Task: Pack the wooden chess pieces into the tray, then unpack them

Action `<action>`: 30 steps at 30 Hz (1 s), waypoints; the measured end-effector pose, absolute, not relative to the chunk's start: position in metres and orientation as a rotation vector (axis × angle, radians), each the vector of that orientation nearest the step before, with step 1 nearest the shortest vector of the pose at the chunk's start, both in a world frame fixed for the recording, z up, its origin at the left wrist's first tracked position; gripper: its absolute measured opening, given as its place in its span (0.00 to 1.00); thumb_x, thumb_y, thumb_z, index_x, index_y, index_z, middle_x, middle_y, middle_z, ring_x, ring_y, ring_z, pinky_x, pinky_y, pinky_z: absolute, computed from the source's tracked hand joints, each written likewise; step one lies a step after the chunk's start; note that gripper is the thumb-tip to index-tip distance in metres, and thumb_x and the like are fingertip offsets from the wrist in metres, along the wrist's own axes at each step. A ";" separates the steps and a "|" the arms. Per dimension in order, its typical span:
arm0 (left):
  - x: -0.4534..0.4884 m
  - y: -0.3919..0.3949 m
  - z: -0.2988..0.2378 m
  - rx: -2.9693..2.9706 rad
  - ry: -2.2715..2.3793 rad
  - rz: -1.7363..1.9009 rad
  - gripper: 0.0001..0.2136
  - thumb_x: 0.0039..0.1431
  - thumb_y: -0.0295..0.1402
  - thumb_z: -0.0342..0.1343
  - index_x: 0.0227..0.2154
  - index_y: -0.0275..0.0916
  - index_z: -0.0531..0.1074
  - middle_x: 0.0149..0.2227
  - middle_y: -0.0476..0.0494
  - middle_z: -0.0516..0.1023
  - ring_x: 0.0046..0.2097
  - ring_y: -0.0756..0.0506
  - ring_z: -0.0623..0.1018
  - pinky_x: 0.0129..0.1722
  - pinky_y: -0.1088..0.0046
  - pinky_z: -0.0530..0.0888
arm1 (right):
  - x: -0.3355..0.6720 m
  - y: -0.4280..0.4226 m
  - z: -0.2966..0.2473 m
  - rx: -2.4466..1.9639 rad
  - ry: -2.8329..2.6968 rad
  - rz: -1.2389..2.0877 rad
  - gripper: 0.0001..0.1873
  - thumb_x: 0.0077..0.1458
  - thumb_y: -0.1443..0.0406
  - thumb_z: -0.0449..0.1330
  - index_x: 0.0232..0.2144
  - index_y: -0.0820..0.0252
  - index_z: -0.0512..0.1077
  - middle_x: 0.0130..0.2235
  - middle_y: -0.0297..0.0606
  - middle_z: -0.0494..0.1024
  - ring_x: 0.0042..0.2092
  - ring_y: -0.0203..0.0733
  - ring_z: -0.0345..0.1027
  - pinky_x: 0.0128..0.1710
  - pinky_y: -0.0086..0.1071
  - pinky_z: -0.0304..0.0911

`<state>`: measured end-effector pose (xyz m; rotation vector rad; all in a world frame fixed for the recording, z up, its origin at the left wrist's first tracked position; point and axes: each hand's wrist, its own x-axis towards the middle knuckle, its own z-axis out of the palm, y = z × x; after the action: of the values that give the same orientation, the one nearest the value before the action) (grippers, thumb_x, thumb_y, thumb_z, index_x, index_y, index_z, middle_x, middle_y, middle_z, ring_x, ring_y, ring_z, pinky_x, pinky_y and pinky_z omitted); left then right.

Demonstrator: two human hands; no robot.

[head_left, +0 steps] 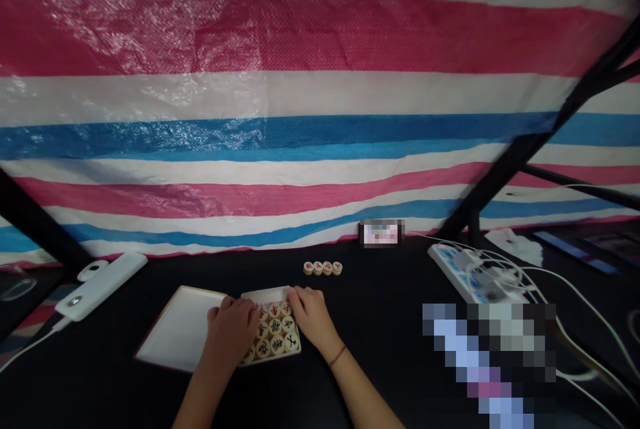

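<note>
An open white box [296, 353] holds rows of round Chinese chess pieces [277, 347], with black and red characters on top. My left hand [231, 330] lies over the box's left side, its curled fingertips beside a red-marked piece; whatever they hold is hidden. My right hand [313, 314] is closed at the box's far right corner, thumb and fingers on the rim. Left of the box, the white-lined lid [177, 332] lies spread out, partly covered by my left hand. Beyond the box, short stacks of red-marked chess pieces [323, 268] stand side by side in a row.
The black table [380, 342] carries a white device [103, 285] with a cable at left. At right lie a power strip [453, 275] and tangled white cables. A small blurred-out object [381, 234] stands at the back, before a striped plastic sheet [300, 95].
</note>
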<state>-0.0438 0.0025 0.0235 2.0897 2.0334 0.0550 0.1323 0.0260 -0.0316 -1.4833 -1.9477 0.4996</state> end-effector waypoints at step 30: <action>-0.037 0.011 -0.001 1.902 1.571 1.257 0.12 0.58 0.41 0.53 0.38 0.42 0.75 0.40 0.43 0.78 0.37 0.45 0.79 0.36 0.69 0.77 | 0.130 0.016 -0.023 -1.116 -1.872 0.580 0.21 0.53 0.65 0.59 0.50 0.58 0.70 0.35 0.36 0.77 0.33 0.39 0.69 0.36 0.30 0.64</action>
<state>-0.0370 0.0115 -0.0005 1.9018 1.5710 1.2566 0.1296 0.0161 -0.0234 -1.1160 -1.8723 0.5798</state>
